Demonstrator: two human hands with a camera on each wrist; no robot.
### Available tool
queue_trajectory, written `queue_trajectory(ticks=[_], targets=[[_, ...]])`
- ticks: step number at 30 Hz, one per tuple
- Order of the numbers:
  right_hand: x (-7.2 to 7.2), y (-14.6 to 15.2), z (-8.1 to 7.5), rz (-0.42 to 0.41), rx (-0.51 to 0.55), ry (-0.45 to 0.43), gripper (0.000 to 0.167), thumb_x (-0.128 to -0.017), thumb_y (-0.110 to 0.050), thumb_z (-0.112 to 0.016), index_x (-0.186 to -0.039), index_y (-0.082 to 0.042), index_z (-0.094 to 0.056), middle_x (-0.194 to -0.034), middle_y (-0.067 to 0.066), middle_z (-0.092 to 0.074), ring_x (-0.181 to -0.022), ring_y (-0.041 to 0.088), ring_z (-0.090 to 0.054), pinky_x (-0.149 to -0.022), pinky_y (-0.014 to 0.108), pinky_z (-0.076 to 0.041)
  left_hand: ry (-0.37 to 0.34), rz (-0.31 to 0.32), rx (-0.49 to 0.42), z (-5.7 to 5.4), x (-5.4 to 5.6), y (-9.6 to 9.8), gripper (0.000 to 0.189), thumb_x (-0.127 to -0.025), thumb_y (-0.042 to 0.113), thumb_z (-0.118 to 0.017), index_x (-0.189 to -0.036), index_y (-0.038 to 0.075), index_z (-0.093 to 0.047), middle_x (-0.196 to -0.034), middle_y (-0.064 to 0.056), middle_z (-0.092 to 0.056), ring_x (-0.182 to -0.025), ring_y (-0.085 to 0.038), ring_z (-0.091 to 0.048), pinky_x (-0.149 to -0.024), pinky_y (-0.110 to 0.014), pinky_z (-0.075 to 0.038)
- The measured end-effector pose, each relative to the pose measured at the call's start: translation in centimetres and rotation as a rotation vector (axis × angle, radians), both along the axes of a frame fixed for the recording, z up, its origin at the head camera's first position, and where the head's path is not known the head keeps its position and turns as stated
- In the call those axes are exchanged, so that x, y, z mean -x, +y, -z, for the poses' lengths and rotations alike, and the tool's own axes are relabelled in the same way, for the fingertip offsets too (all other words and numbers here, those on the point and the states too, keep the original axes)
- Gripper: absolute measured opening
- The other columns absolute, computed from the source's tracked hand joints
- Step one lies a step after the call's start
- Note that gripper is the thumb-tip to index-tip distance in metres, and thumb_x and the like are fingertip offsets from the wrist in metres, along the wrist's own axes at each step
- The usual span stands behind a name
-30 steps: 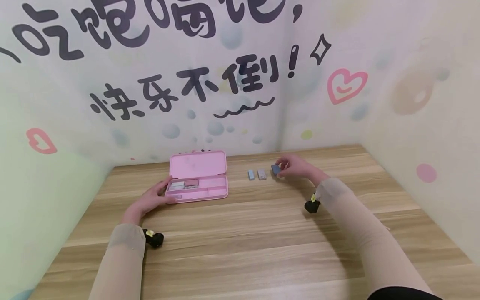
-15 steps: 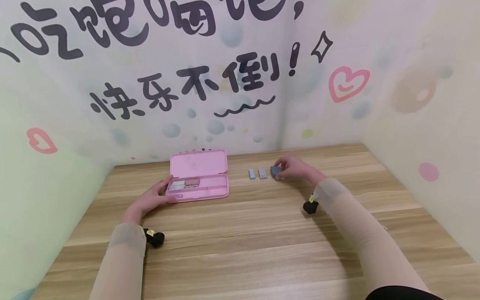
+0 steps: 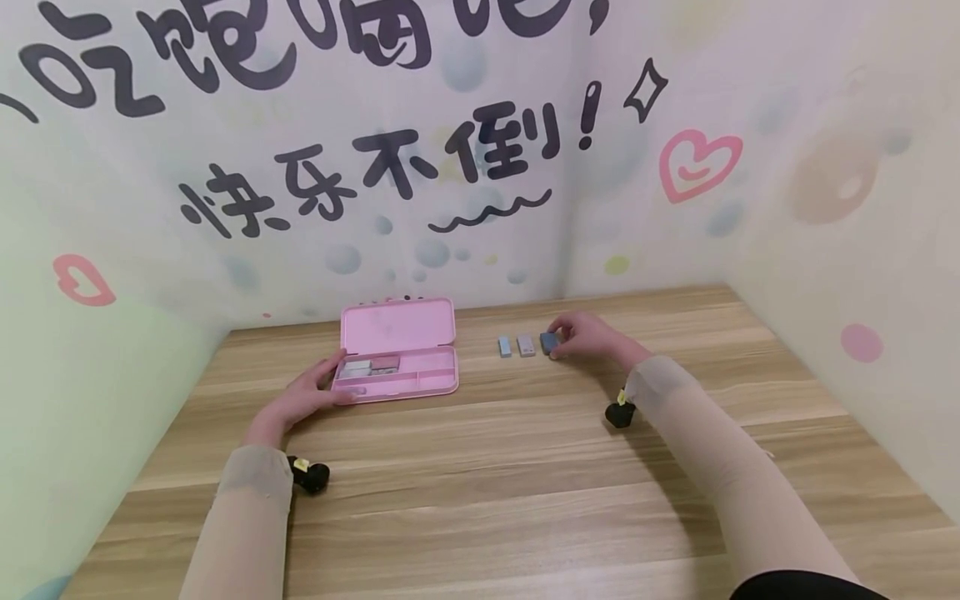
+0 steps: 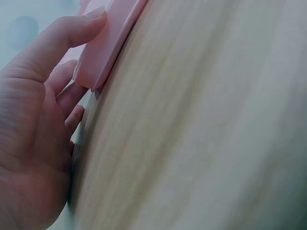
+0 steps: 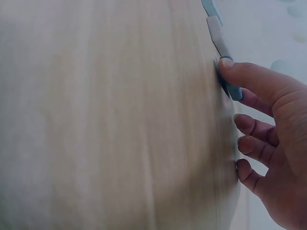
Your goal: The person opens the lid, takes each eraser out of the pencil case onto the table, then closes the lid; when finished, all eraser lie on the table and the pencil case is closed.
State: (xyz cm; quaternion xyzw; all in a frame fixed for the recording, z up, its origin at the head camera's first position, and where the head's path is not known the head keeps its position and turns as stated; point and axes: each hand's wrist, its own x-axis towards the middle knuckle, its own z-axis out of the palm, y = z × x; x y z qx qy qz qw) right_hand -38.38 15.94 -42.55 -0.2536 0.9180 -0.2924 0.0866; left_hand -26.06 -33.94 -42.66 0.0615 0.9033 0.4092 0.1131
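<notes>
A pink pencil case lies with its lid up at the back of the table. My left hand holds its left end, thumb over the front edge and fingers around the end. Inside, a white block and a dusky pink one sit in the rear compartment. Right of the case, my right hand pinches a dark blue eraser between thumb and forefinger, close over the tabletop. Beside it, in a row, are a greyish eraser and a narrow light blue one.
The wood-grain table meets a printed wall cloth right behind the case and erasers. Side walls stand at left and right. A black wrist camera hangs by the left sleeve, another black camera by the right.
The dark blue eraser has shifted slightly left toward the row and turned straighter, with my right hand still pinching it. My left hand stays on the pencil case.
</notes>
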Motion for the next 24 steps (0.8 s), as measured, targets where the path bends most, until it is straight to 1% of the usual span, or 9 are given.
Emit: queue_trajectory(ticks=[4, 9, 16, 20, 24], targets=[[0.04, 0.07, 0.13, -0.005, 0.008, 0.006, 0.044, -0.078, -0.021, -0.081, -0.114, -0.002, -0.065, -0.094, 0.009, -0.060, -0.086, 0.023, -0.052, -0.077, 0.037, -0.045, -0.002, 0.002, -0.004, -0.07, 0.03, 0.04, 0.100, -0.083, 0.036, -0.076, -0.157, 0.019, -0.012, -0.158, -0.026, -0.008, -0.143, -0.047, -0.004, -0.109, -0.065, -0.008], [0.05, 0.11, 0.35, 0.005, 0.002, 0.000, 0.044, -0.078, -0.023, -0.080, -0.115, -0.003, -0.064, -0.099, 0.010, -0.060, -0.090, 0.025, -0.052, -0.081, 0.040, -0.045, -0.004, -0.002, -0.011, -0.20, -0.06, 0.11, 0.100, -0.083, 0.035, -0.076, -0.157, 0.019, -0.012, -0.158, -0.026, -0.008, -0.143, -0.047, -0.004, -0.110, -0.065, -0.008], [0.01, 0.07, 0.38, 0.011, -0.011, -0.001, 0.045, -0.079, -0.024, -0.080, -0.115, -0.004, -0.064, -0.104, 0.012, -0.060, -0.094, 0.026, -0.052, -0.085, 0.043, -0.045, 0.000, 0.000, -0.022, -0.03, -0.03, 0.06, 0.099, -0.083, 0.034, -0.077, -0.157, 0.018, -0.013, -0.158, -0.027, -0.008, -0.143, -0.047, -0.004, -0.110, -0.064, -0.008], [0.11, 0.08, 0.37, 0.017, -0.021, -0.019, 0.047, -0.079, -0.027, -0.080, -0.118, -0.006, -0.063, -0.109, 0.013, -0.060, -0.098, 0.027, -0.052, -0.088, 0.044, -0.045, 0.004, 0.001, -0.018, -0.08, -0.07, 0.09, 0.099, -0.083, 0.034, -0.077, -0.157, 0.018, -0.013, -0.158, -0.027, -0.009, -0.143, -0.047, -0.004, -0.110, -0.064, -0.008], [0.10, 0.15, -0.08, 0.018, -0.027, -0.058, 0.050, -0.082, -0.029, -0.077, -0.123, -0.007, -0.060, -0.115, 0.016, -0.059, -0.102, 0.029, -0.054, -0.090, 0.047, -0.045, 0.016, 0.004, -0.004, -0.01, -0.07, 0.12, 0.099, -0.082, 0.034, -0.077, -0.157, 0.018, -0.013, -0.158, -0.027, -0.009, -0.142, -0.047, -0.005, -0.110, -0.064, -0.009]])
